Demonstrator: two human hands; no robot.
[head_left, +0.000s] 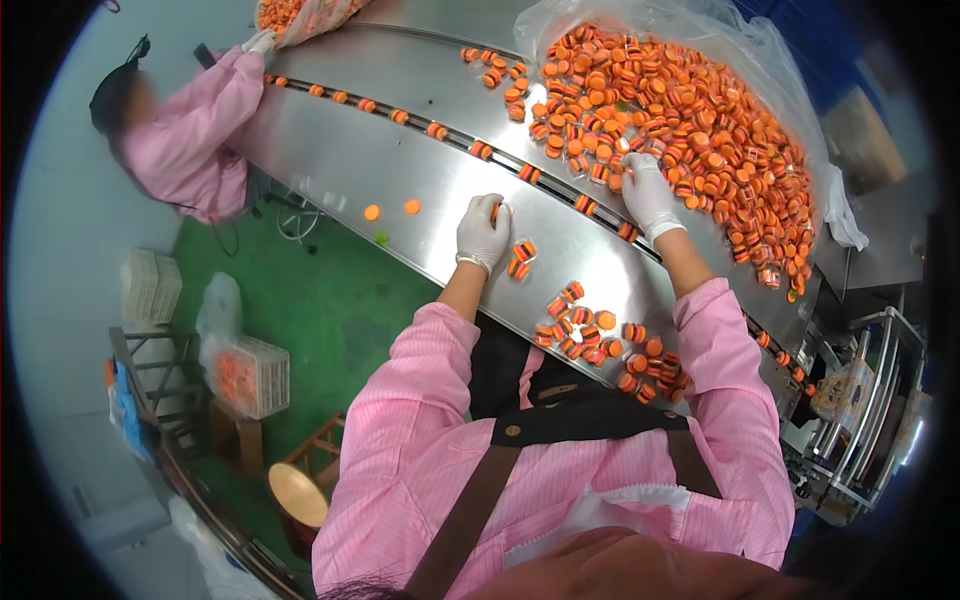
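My left hand (483, 234), in a white glove, is closed around a small orange-and-black layered round piece (496, 212) over the near side of the steel table (400, 165). Two similar pieces (520, 260) lie beside it. My right hand (650, 195), also gloved, reaches across the narrow conveyor (510, 163) to the near edge of a big heap of these pieces (690, 110). Its fingers are bent together, and what they hold, if anything, is hidden. Single pieces sit spaced along the conveyor. A smaller cluster (580, 330) lies close to my body.
A clear plastic bag (790, 70) lies around the heap. At the upper left, a co-worker in pink (190, 140) handles another bag of pieces (300, 18). Metal machinery (850, 400) stands at the conveyor's right end. White crates (262, 375) and a stool (298, 495) stand left.
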